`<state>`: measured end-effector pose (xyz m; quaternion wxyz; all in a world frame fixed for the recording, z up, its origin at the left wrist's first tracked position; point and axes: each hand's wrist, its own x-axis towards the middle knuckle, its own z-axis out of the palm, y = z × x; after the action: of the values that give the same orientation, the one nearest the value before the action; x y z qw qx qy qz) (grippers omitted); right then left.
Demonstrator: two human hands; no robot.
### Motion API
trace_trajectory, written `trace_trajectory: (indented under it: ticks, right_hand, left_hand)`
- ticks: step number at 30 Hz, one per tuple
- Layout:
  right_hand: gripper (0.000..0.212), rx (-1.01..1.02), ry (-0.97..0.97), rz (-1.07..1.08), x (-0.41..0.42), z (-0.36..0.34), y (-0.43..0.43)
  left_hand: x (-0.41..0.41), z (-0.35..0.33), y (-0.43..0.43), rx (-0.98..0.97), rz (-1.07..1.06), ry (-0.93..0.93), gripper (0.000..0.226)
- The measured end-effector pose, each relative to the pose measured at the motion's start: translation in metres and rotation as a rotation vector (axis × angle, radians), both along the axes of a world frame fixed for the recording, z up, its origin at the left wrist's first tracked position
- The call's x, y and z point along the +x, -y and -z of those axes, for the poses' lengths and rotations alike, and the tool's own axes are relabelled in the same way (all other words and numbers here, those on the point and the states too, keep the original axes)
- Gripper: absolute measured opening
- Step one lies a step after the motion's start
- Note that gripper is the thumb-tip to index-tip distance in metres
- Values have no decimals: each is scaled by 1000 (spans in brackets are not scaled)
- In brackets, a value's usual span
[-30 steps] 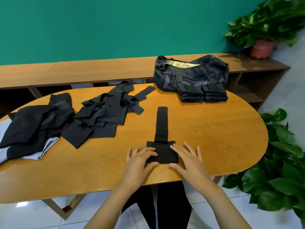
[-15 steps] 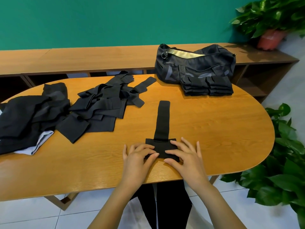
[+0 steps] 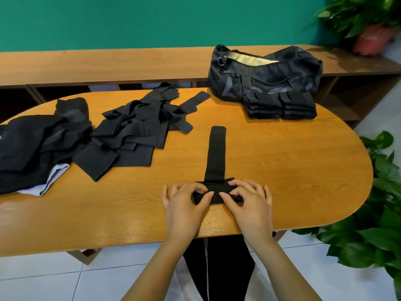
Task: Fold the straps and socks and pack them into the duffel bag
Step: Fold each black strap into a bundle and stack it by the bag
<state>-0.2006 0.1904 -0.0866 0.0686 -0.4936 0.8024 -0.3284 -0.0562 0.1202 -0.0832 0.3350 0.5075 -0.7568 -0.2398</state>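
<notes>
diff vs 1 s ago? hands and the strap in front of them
Both hands went from lying flat on the strap's wide near end to pinching it. The left hand and right hand now curl fingers and thumbs round that end of the strap, which looks folded over into a narrower band. The strap's long tail, the loose pile, the folded stack and the duffel bag stayed put.

1x black strap [image 3: 216, 153]: flat, lengthwise, near end folded over. Loose strap pile [image 3: 138, 131] ctr-left, unfolded. Sock heap [image 3: 39, 140] far left. Folded stack [image 3: 281, 105] against duffel bag [image 3: 264, 72], unzipped, rear right.
</notes>
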Motion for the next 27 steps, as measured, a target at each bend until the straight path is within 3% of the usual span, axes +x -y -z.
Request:
trace_trajectory:
  ticks: [4,14,22,24,27]
  right_hand:
    - [22,1,-26,9,1,-1,0]
    - [23,3,-12,17,-1,-4,0]
    - [21,-25,-38,76,2,-2,1]
    - [21,-19,-11,49,0,-4,0]
    - [23,38,21,-75,-9,-7,-5]
  left_hand:
    - [0,0,0,-11,-6,4,20]
    - [1,-5,-1,-1,5,30,9]
    - [1,-8,-4,9,1,26,26]
    - [2,-9,-3,30,-6,16,32]
    - [1,-7,-1,26,-10,6,21]
